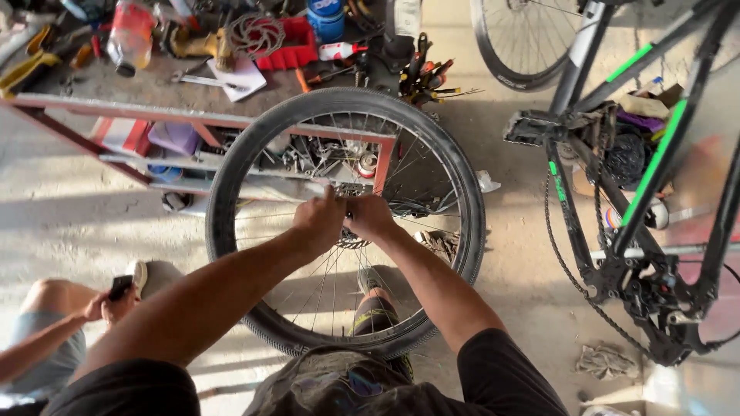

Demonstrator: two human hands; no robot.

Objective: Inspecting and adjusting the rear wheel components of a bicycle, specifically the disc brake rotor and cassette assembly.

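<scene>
A spoked bicycle wheel with a black tyre (pixel 231 154) stands upright in front of me, resting against my lap. Both my hands meet at its hub and sprocket cluster (pixel 351 237). My left hand (pixel 320 219) grips the hub from the left with fingers curled. My right hand (pixel 370 216) pinches it from the right. The hub itself is mostly hidden behind my fingers.
A cluttered workbench (pixel 116 100) with tools, a brake disc and bottles stands behind the wheel. A black and green bicycle frame (pixel 640 192) with hanging chain is at the right. Another person sits at lower left, holding a phone (pixel 119 286). A rag (pixel 605 360) lies on the floor.
</scene>
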